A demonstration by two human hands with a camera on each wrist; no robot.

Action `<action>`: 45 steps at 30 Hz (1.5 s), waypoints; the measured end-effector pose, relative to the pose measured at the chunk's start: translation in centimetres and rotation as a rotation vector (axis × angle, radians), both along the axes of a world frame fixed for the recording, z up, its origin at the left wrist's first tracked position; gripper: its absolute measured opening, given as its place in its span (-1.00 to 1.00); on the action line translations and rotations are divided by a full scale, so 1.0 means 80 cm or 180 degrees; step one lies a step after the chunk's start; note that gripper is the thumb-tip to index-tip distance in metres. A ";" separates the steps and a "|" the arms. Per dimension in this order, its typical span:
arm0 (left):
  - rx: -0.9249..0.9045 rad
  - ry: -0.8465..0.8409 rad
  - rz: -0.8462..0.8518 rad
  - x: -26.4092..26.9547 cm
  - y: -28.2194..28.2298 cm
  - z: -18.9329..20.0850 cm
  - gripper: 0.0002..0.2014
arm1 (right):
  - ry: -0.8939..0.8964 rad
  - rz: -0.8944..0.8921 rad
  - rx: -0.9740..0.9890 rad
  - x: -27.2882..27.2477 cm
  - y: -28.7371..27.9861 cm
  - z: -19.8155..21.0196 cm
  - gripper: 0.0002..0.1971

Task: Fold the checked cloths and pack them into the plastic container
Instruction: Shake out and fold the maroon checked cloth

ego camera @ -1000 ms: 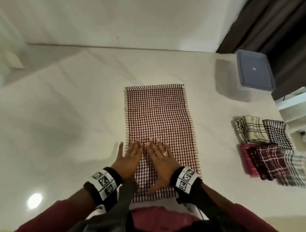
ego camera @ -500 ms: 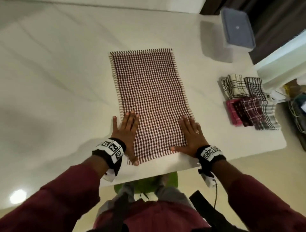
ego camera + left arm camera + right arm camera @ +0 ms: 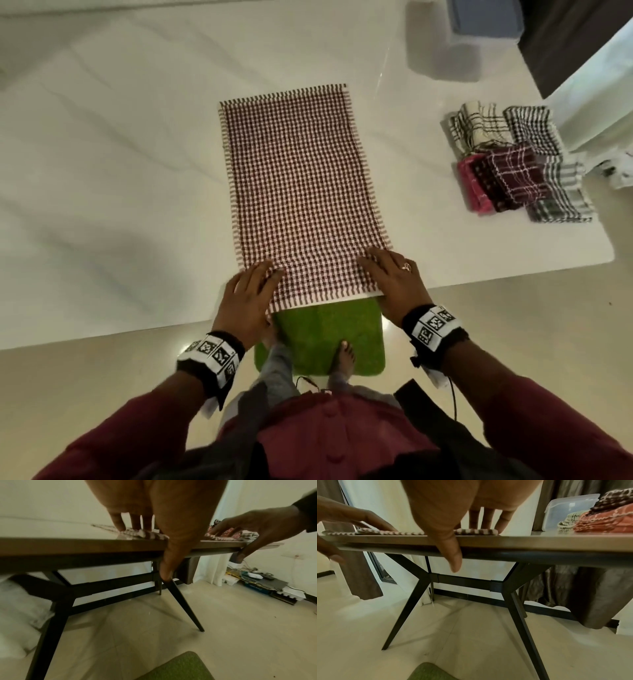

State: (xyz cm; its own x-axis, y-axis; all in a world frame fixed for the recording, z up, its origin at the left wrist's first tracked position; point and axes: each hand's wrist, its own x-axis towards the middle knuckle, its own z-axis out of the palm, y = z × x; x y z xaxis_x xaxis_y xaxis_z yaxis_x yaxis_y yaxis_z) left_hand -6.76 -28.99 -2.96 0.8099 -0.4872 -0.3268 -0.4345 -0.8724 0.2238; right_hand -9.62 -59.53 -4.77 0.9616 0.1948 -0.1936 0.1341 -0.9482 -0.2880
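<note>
My left hand (image 3: 245, 301) and right hand (image 3: 394, 281) lie on the two near corners of the cloth (image 3: 301, 192), fingers straight on top, thumbs hanging below the table (image 3: 102, 171) edge. The cloth is spread flat, its near hem at that edge. The container (image 3: 479, 20) stands at the far right, lid on. Folded cloths (image 3: 513, 161) sit stacked to the right, well apart from mine.

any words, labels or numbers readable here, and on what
No readable text in any view.
Left wristband: black and white square marker patterns, no letters.
Right wristband: the same kind of markers.
Container lid: no mark visible in this view.
Cloths: check pattern only.
</note>
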 end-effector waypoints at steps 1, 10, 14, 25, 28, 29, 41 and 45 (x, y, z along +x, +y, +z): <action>-0.0121 -0.0088 0.0123 -0.007 -0.003 0.003 -0.12 | -0.0148 -0.0049 0.0089 -0.005 0.000 0.000 -0.27; -0.1820 0.0157 0.1744 -0.014 -0.007 0.047 -0.79 | -0.0009 -0.1032 0.2065 -0.011 -0.032 0.047 -0.81; -0.2764 0.0226 0.2905 0.020 -0.004 0.068 -0.86 | -0.0245 -0.1356 0.2728 0.039 -0.038 0.081 -0.94; -0.3561 0.0683 0.3567 0.169 -0.015 0.110 -0.78 | -0.0528 -0.1699 0.3089 0.212 -0.033 0.107 -0.83; -0.3501 0.0587 0.3457 0.215 -0.008 0.109 -0.87 | -0.0524 -0.1777 0.2924 0.253 -0.030 0.105 -0.82; -0.3467 0.0573 0.3420 0.231 -0.007 0.109 -0.88 | -0.0536 -0.1793 0.2874 0.268 -0.029 0.103 -0.82; -0.2823 0.0589 0.3081 0.369 -0.006 0.058 -0.80 | -0.0368 -0.1927 0.1733 0.381 -0.023 0.081 -0.59; -0.2665 0.0650 0.3123 0.403 0.000 0.043 -0.82 | -0.0221 -0.1848 0.1394 0.421 -0.019 0.075 -0.57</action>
State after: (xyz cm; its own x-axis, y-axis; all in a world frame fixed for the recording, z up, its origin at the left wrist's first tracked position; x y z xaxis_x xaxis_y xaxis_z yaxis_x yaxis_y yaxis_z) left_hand 25.46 -28.98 0.46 0.9140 0.1603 -0.3727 0.4057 -0.3693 0.8361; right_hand 24.06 -61.08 1.23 0.9406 -0.3048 -0.1496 -0.3236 -0.6719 -0.6662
